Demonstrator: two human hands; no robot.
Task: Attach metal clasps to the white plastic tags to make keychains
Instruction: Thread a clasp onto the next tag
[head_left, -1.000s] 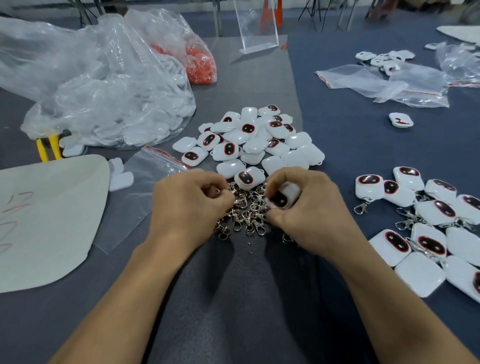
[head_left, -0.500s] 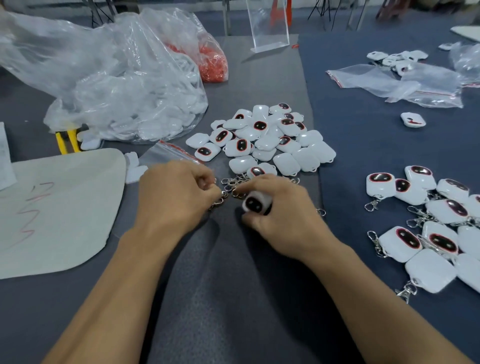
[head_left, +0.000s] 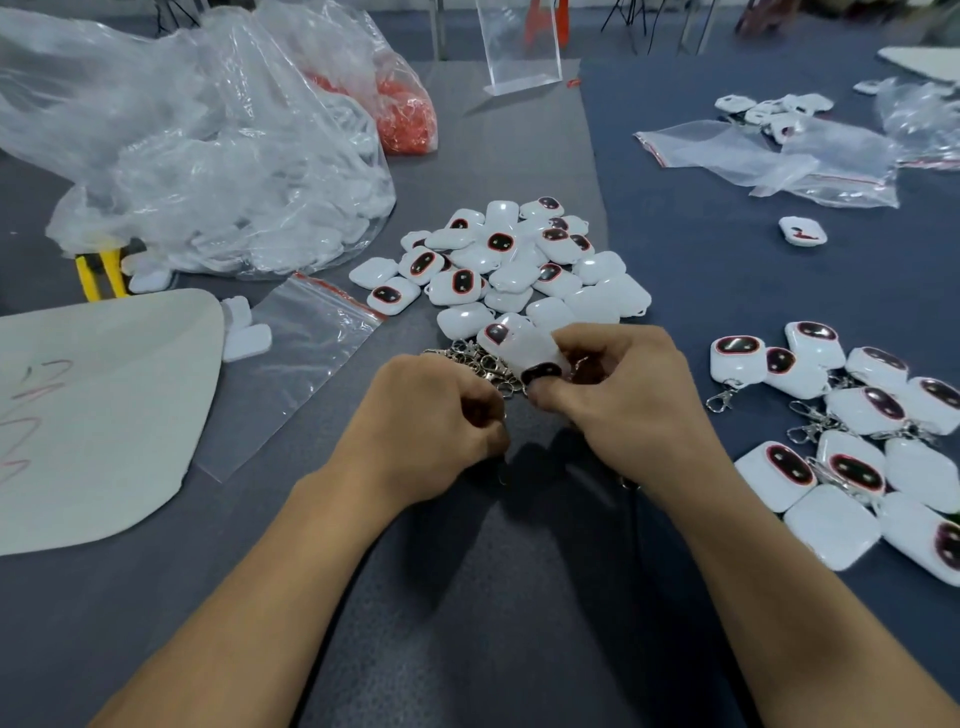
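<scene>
Two hands meet near the middle of the grey table (head_left: 519, 156). The right hand (head_left: 639, 405) pinches a white plastic tag (head_left: 535, 348) between thumb and fingers, just above the heap of metal clasps (head_left: 470, 358). The left hand (head_left: 431, 421) is curled tight beside it, and I cannot tell what, if anything, it grips. The pile of loose tags (head_left: 519, 265) lies just beyond the clasps, and finished keychains (head_left: 857, 441) lie by the right edge.
</scene>
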